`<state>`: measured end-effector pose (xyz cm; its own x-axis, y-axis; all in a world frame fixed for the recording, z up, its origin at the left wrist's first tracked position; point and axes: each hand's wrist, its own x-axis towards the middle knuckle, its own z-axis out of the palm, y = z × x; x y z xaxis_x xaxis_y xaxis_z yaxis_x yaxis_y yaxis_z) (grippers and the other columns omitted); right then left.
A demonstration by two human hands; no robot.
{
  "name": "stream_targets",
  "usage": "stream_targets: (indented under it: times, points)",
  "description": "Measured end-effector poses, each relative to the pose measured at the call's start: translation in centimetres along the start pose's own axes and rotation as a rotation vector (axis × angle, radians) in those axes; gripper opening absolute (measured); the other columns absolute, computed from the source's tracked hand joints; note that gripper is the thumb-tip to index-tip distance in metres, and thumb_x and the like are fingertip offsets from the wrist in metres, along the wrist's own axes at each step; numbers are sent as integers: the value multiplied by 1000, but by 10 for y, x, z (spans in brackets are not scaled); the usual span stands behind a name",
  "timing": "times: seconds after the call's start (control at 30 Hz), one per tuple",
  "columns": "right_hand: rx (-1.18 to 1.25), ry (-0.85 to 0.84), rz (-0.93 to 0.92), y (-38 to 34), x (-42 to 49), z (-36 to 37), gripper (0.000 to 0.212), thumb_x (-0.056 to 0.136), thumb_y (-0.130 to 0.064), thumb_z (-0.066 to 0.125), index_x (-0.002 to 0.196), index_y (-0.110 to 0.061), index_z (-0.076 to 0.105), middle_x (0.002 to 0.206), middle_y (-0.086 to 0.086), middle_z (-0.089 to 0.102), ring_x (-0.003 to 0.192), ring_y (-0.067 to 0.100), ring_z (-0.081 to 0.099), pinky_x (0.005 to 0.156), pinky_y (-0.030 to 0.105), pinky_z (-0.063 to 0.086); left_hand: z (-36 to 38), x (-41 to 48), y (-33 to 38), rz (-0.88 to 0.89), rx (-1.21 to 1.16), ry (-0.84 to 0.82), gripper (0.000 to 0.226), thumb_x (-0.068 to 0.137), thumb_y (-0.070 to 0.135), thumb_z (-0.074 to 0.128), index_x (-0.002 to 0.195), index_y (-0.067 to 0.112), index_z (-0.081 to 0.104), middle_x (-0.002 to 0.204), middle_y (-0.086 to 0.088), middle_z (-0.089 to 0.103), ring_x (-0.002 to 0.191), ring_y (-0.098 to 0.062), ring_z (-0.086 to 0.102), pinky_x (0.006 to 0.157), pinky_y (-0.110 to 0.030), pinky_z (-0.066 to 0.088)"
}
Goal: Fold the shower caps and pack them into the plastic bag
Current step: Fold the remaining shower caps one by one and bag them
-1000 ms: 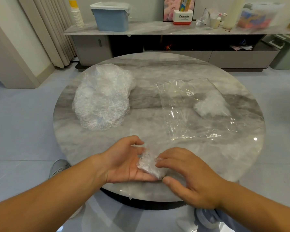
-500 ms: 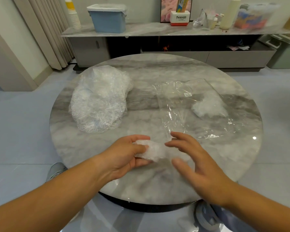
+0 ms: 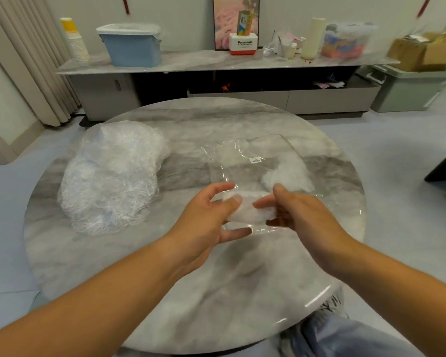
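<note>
Head view, looking down at a round grey marble table with both bare forearms reaching in. The left hand pinches a folded shower cap, a small white crinkled bundle, between its thumb and curled fingers. The bundle is held just above the table at the near, open end of a clear plastic bag lying flat. The right hand is blurred, thumb up and fingers half curled against the cap's other end and the bag's edge; whether it grips either cannot be told. More folded caps show inside the bag. A loose pile of shower caps sits to the left
</note>
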<state>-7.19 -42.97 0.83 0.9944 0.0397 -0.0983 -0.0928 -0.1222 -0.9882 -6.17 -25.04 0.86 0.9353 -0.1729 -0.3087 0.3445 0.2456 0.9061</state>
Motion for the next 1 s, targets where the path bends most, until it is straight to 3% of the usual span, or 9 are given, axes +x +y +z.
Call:
stream_targets:
  times: [0.07,0.17,0.23,0.3,0.4,0.53,0.7,0.83,1.0]
  points:
    - [-9,139,-21,0,17,-19,48,104,-44,47,79,-23,82,99,3,78,97,23,72,101,47,53,4,10,-2,29,212,14,18,103,34,53,115,28,65,119,-7,68,114,-22,66,95,-44,57]
    - [-111,198,-12,8,37,-48,52,103,-56,41,84,-31,82,106,-1,76,104,19,69,104,45,51,2,27,-16,273,841,-44,29,105,44,40,107,32,67,129,15,56,125,-5,50,106,-31,43]
    - [-254,159,-18,18,40,-60,54,102,-61,38,90,-30,81,107,-8,74,104,10,66,102,39,49,-1,39,-29,365,1152,-159,38,106,44,36,111,27,70,155,11,37,146,-6,26,117,-29,26]
    - [-373,99,-53,24,33,-64,53,99,-61,35,95,-30,78,107,-16,72,103,-4,61,94,25,45,-3,48,-40,380,1315,-258,42,105,47,35,109,25,71,166,7,20,152,-3,3,120,-25,11]
    - [-498,13,-112,31,27,-65,59,88,-68,32,101,-30,75,107,-19,70,104,-14,58,85,12,40,-3,51,-50,419,1439,-362,55,101,59,26,102,28,72,169,8,3,151,-1,-17,124,-30,2]
    - [-498,-6,-112,41,32,-65,57,87,-69,33,98,-31,74,104,-16,71,100,-7,60,90,24,46,-4,49,-56,411,1496,-382,54,100,59,25,112,32,70,169,7,-6,150,-4,-24,124,-30,-1]
    - [-405,-16,49,57,38,-69,62,90,-73,33,94,-30,77,103,-14,71,100,6,64,100,41,51,-4,50,-60,373,1574,-322,44,106,49,25,133,33,56,168,4,-12,149,-6,-26,124,-28,-4]
    - [-322,22,94,64,41,-72,67,91,-80,34,85,-31,80,91,-8,75,92,16,69,98,48,53,-1,51,-60,306,1674,-272,64,103,60,20,158,27,25,166,4,-20,149,-8,-28,124,-31,-3]
    - [-310,47,120,65,40,-73,74,87,-84,31,82,-30,80,92,-4,75,95,19,69,100,48,51,-2,51,-58,298,1725,-229,81,98,67,15,160,21,-10,165,7,-24,149,-6,-26,123,-28,-5]
